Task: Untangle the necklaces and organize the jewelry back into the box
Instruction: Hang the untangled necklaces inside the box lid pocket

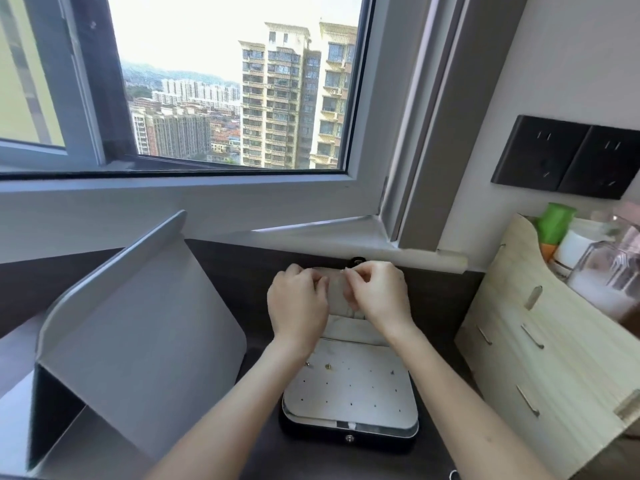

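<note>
A black jewelry box (349,438) lies open on the dark desk, its white perforated earring panel (349,393) holding three small studs (327,366). The grey-lined lid (337,292) stands up at the back. Both hands are raised at the lid's top edge. My left hand (298,303) has its fingers curled against the lid's upper left. My right hand (377,296) pinches something tiny near the top edge; a thin necklace chain is too fine to make out. The lid's pocket is mostly hidden behind my hands.
A grey folded stand or tablet cover (138,327) rises at the left. A pale wooden organizer (540,348) with bottles (554,223) stands at the right. Window sill (311,233) and wall sockets (568,157) lie behind. A small ring (453,474) sits at the bottom edge.
</note>
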Available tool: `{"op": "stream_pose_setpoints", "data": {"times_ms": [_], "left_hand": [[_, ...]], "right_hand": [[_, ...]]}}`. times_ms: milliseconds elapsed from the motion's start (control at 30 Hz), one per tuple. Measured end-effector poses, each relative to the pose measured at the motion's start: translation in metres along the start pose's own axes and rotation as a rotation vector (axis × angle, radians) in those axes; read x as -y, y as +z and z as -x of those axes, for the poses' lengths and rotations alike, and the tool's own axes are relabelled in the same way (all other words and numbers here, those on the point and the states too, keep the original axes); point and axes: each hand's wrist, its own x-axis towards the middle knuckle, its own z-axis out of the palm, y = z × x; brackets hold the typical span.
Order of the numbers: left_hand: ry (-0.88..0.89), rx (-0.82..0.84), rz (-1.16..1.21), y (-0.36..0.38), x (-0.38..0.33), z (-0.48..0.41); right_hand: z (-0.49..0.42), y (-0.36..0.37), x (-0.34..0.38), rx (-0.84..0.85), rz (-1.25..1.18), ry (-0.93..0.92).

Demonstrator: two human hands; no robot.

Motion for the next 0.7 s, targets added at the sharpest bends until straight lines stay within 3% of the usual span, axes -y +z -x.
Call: {"op": "stream_pose_setpoints", "data": {"times_ms": [133, 300, 600, 700], "left_hand": [[0.012, -0.031, -0.145, 0.006, -0.002, -0.002], [0.003, 0.006, -0.290, 0.005, -0.009, -0.006], [0.125, 0.100, -0.465, -0.003, 0.003, 0.002], [0.152, 0.063, -0.429, -0.003, 0.008, 0.007]], "right_hand": [[0.005, 0.011, -0.003, -0.142, 0.151, 0.037], [0.003, 0.020, 0.002, -0.185, 0.234, 0.125], [0.006, 0.016, -0.007, 0.018, 0.333, 0.112], [0.010, 0.007, 0.002, -0.047, 0.143, 0.017]]}}
